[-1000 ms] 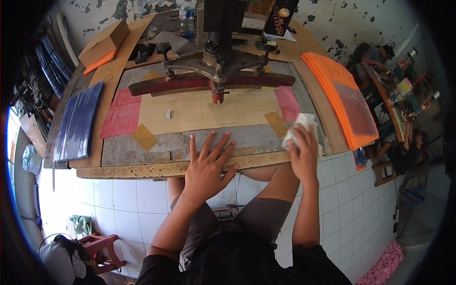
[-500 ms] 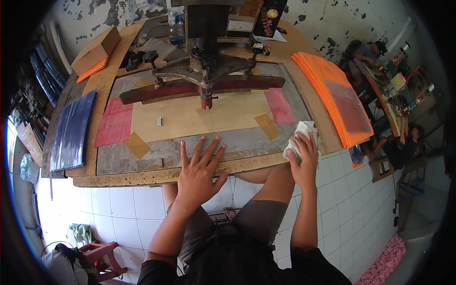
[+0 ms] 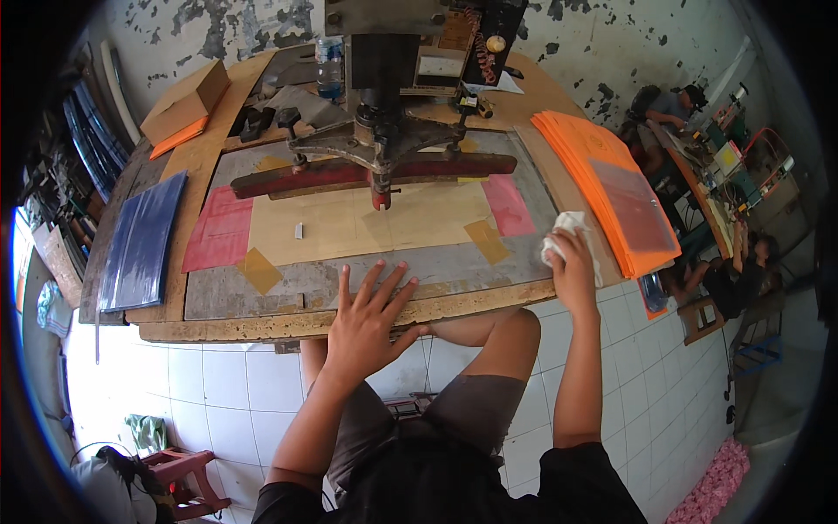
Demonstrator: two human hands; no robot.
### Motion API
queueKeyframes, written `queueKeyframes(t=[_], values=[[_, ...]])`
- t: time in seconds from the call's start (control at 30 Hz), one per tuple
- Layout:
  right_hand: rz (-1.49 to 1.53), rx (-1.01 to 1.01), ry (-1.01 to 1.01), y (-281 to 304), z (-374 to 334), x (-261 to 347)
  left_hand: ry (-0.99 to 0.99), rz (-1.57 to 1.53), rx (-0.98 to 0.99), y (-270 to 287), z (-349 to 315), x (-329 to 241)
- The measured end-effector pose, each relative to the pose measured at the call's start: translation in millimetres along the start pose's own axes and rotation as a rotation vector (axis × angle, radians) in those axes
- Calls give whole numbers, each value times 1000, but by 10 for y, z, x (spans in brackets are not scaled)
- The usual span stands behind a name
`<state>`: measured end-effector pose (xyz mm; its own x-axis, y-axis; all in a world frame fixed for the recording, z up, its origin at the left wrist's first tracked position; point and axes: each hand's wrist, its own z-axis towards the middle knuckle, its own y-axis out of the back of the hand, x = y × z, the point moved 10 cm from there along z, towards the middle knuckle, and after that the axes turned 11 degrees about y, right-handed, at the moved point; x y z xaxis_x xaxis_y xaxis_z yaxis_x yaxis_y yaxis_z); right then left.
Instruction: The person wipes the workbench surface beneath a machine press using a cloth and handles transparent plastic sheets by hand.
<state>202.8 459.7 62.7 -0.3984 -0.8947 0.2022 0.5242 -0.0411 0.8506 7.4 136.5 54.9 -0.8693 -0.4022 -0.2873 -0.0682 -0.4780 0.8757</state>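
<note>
My left hand (image 3: 367,323) lies with fingers spread on the front edge of the grey work plate (image 3: 323,286). In my right hand (image 3: 573,272) a crumpled white cloth (image 3: 569,223) is gripped, at the right front of the table. A tan sheet (image 3: 349,231) is fixed on the plate by brown tape (image 3: 487,242), with red pieces (image 3: 218,225) at both ends. One small pale block (image 3: 299,231) rests on the tan sheet. Over the sheet stands a dark press head with a red bar (image 3: 305,181).
Orange folders (image 3: 602,183) are stacked along the right side. Dark blue plastic sheets (image 3: 144,240) lie at the left, near a cardboard box (image 3: 185,100). A water bottle (image 3: 330,68) stands behind. Two other people work at the far right. A red stool (image 3: 188,480) is on the floor.
My right hand has moved right and slightly up with the cloth. The left hand stays spread on the plate's edge. The whole view has shifted slightly.
</note>
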Motion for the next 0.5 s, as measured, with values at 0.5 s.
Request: queueKeyframes(t=[0.5], values=[[29,252,564,-283,-708,2242,-90,-224,-155,146,-193,-62]])
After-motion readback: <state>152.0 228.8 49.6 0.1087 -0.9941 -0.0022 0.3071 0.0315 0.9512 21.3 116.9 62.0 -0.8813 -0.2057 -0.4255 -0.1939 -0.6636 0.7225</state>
